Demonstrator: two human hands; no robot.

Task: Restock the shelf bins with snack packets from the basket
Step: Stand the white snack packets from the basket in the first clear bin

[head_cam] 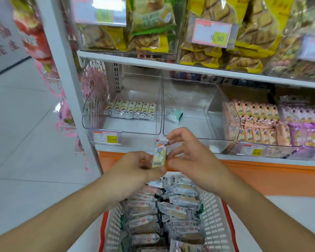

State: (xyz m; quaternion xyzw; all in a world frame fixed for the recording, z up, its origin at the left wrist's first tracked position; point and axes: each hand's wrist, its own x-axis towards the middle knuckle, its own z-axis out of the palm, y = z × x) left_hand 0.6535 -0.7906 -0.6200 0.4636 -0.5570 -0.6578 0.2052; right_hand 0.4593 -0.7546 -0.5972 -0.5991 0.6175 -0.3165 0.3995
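left hand (135,166): bare, no glove, ring or watch
right hand (193,160): bare too
forearms: bare, unsleeved

The price tag (211,33) on the upper shelf bin of yellow packets reads 9.90. The price label (107,137) on the lower left bin reads 15.80. Other tags and packet print are too blurred to read.

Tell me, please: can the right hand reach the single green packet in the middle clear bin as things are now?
Probably yes. The green packet lies alone in the open-topped middle bin, just behind the right hand, with nothing between. But that hand pinches the yellow packet together with the left hand.
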